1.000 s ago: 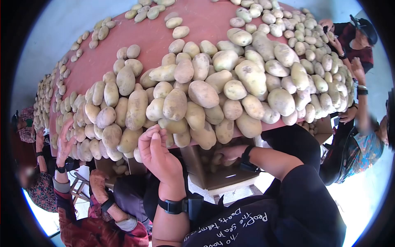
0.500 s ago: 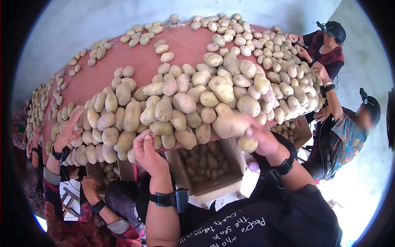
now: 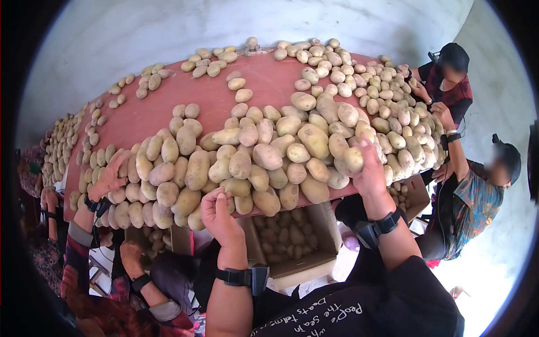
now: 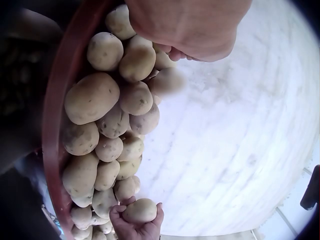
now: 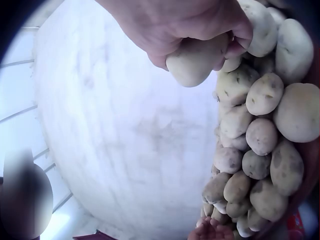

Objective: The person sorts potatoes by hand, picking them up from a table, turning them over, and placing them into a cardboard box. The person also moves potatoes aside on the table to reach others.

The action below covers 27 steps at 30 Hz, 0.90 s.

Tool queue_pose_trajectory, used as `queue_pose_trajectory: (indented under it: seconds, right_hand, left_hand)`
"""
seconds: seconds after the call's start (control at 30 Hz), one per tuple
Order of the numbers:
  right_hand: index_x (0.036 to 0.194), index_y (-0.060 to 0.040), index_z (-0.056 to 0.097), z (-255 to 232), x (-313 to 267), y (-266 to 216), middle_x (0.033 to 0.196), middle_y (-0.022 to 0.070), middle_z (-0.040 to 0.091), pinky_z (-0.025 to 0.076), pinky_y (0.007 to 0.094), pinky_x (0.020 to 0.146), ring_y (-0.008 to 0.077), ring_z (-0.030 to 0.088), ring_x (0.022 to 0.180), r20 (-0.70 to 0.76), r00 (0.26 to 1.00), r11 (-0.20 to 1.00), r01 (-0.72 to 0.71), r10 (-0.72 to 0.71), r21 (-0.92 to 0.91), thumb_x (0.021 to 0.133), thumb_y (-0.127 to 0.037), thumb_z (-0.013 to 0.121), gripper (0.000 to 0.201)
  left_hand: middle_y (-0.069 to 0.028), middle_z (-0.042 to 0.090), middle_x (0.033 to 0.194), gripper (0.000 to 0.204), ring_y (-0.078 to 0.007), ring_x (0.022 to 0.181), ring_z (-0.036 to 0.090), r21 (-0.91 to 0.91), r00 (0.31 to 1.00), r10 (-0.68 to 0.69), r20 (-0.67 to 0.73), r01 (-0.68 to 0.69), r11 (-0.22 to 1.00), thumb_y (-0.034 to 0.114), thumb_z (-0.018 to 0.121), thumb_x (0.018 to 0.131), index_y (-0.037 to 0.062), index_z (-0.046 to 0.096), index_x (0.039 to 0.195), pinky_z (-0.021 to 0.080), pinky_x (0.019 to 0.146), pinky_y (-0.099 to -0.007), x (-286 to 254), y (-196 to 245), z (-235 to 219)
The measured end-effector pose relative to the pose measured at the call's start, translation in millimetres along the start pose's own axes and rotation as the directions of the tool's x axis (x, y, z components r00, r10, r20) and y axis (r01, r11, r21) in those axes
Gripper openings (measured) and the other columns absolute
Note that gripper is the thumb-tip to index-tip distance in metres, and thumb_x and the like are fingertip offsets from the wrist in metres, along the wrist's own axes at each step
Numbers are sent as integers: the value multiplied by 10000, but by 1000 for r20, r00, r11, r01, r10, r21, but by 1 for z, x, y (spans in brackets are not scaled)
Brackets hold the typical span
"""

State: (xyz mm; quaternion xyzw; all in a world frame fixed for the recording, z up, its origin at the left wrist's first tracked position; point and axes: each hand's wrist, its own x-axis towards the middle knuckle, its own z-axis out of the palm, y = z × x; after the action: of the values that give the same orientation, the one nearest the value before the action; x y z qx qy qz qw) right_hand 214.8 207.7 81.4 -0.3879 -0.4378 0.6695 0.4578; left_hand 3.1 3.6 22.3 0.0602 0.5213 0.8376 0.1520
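Observation:
My right hand (image 3: 370,177) holds a pale yellowish potato (image 3: 353,160) above the near edge of the potato pile. In the right wrist view its fingers curl around that potato (image 5: 192,65). My left hand (image 3: 224,222) hovers at the front of the pile, fingers loosely curled and nothing visible in them. Close by lies a greenish potato (image 3: 236,186). The left wrist view has the back of this hand (image 4: 187,27) over several potatoes. A heap of potatoes (image 3: 268,156) covers the front of the red table (image 3: 151,115).
Below the table edge stands an open cardboard box (image 3: 306,275) with potatoes inside. Another cardboard box (image 3: 418,196) is to the right. One person's hand (image 3: 112,177) reaches over the pile at left; two people in dark caps (image 3: 453,56) work at right. A pale wall (image 3: 224,25) stands behind.
My right hand was down in the cardboard box, then rose past the table edge, and is now over the pile with a potato. My left hand has stayed about the same place.

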Motion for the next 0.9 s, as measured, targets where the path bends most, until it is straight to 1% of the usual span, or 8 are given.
queue_pose_trajectory:
  seconds: [0.1, 0.23, 0.4, 0.47, 0.53, 0.63, 0.77, 0.9]
  right_hand:
    - [1282, -105, 443, 4, 3, -11, 1081, 37, 551, 498, 303, 667, 174, 585, 885, -31, 999, 988, -32, 37, 154, 966, -399, 421, 433]
    - [1230, -82, 457, 27, 19, -29, 1057, 73, 552, 493, 331, 744, 212, 564, 963, 207, 965, 925, -218, 158, 311, 943, -350, 445, 393]
    - [1236, -61, 439, 75, 76, -24, 1095, 119, 552, 491, 380, 790, 260, 574, 973, 359, 933, 953, 78, 34, -294, 868, -203, 574, 417]
    - [1200, -69, 466, 95, 94, -21, 1080, 140, 570, 491, 379, 785, 269, 593, 949, 394, 902, 676, 402, -177, -617, 844, -146, 594, 386]
    - [1182, -59, 496, 103, 117, -7, 1089, 168, 575, 485, 389, 803, 281, 602, 951, 554, 755, 191, 637, -350, -747, 847, -128, 570, 350]
    - [1136, -65, 562, 113, 127, -4, 1088, 192, 575, 472, 401, 830, 302, 600, 972, 552, 834, -239, 541, 26, -806, 844, -87, 523, 296]
    - [1190, -119, 588, 102, 141, 23, 1095, 125, 583, 437, 408, 889, 313, 544, 1081, 468, 884, -315, 448, 13, -837, 851, -157, 537, 344]
    - [1148, -105, 596, 101, 95, -2, 1085, 135, 577, 418, 415, 917, 329, 520, 1090, 621, 766, -130, 608, -164, -784, 838, -114, 549, 313]
  left_hand:
    - [-40, 613, 937, 79, -94, 806, 562, 3, 1000, 6, -2, -6, 1000, 27, 529, 892, 17, 593, 938, 442, 741, -219, 0, 1, -1]
    - [-40, 613, 938, 83, -94, 805, 558, 14, 1000, 6, 12, -7, 1000, 30, 529, 892, 12, 596, 937, 439, 740, -220, 0, 1, -1]
    - [-33, 603, 922, 83, -95, 816, 553, 30, 1000, -5, 10, 5, 1000, 32, 528, 893, 10, 595, 937, 435, 748, -223, -2, 3, 2]
    - [-31, 598, 919, 81, -95, 821, 550, 43, 1000, 0, 15, 0, 999, 32, 526, 895, 11, 591, 938, 434, 751, -225, -2, 3, 2]
    - [-28, 599, 925, 80, -94, 829, 554, 56, 1000, 12, 25, -14, 998, 39, 529, 897, 20, 588, 947, 434, 752, -221, 0, 2, 1]
    - [-23, 604, 937, 82, -92, 839, 564, 68, 998, 36, 43, -39, 997, 53, 539, 899, 35, 586, 964, 437, 750, -211, 2, -1, -3]
    - [-29, 590, 918, 76, -96, 836, 549, 59, 996, 48, 69, -53, 997, 39, 532, 895, 18, 582, 947, 436, 762, -225, 5, -1, -5]
    - [-33, 586, 909, 76, -97, 838, 542, 95, 999, 39, 16, -40, 995, 27, 528, 892, 5, 575, 948, 437, 792, -233, 4, 3, -4]
